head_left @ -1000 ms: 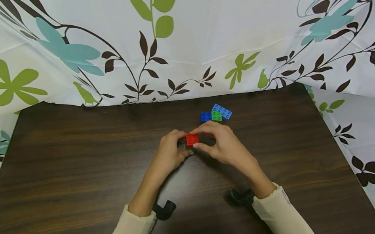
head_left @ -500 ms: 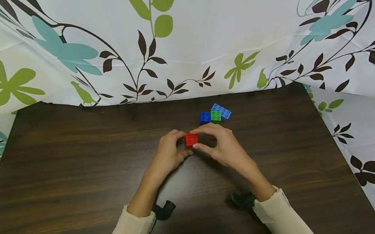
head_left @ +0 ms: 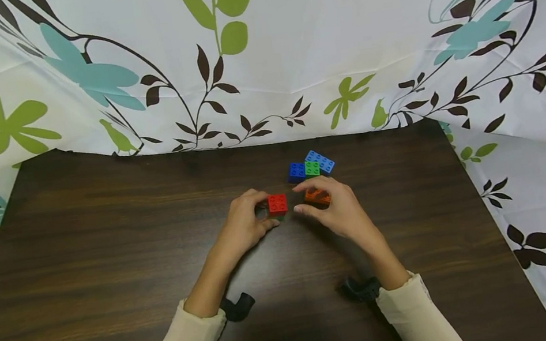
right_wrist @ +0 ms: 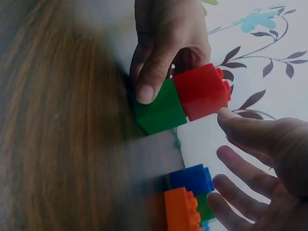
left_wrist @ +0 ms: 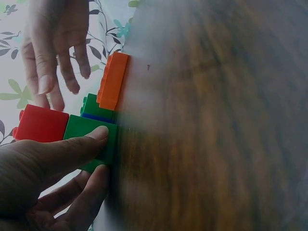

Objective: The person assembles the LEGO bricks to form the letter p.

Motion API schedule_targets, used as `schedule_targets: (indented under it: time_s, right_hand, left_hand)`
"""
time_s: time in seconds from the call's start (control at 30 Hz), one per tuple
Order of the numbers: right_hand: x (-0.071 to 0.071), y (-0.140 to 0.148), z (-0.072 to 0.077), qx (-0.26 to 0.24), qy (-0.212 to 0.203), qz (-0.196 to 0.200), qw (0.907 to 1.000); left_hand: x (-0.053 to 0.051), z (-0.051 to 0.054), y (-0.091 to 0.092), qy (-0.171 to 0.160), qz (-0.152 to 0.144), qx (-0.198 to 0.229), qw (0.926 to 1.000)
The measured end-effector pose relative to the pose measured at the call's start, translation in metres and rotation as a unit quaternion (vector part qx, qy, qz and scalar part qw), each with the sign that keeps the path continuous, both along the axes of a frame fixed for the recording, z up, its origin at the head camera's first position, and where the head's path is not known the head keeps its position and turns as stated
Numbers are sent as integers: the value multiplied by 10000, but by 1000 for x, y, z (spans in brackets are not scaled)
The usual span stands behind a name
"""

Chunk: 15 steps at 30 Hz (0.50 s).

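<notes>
A red toy brick [head_left: 277,203] sits on top of a green brick [right_wrist: 161,115], and the two are stacked flush together. My left hand [head_left: 245,220] pinches the green brick low down, thumb on one side and fingers on the other, at the table surface. To the right of the stack, my right hand [head_left: 336,208] is spread with a gap between thumb and fingers. Nothing is held in it; in the right wrist view its thumb tip appears close to the red brick. Partly behind the right hand lies an orange brick [head_left: 315,196].
Just behind the right hand, a dark blue brick [head_left: 296,172], a small green brick [head_left: 312,169] and a lighter blue brick [head_left: 323,162] lie close together. The dark wooden table [head_left: 119,233] ends at a leaf-patterned cloth [head_left: 316,30] at the back and sides.
My right hand has let go of the red brick and moved a little to the right, uncovering the orange brick. The left hand keeps its grip on the stack.
</notes>
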State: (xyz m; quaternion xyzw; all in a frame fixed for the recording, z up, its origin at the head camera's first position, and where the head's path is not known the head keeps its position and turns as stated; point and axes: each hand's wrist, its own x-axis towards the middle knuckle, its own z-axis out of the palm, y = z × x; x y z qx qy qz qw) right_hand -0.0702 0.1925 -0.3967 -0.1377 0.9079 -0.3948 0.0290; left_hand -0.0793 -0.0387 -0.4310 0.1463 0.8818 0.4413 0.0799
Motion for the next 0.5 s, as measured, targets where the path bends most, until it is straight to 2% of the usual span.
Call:
schedule_targets:
  time_s: [0.27,0.5]
  right_hand:
    - [0,11,-7,175,156,-423,9988]
    - [-2,25,-10,319,53,-754,9966]
  left_hand:
    - [2,0,-1,185,6,26,9998]
    - [2,-1,-1,198,-39,33,9998]
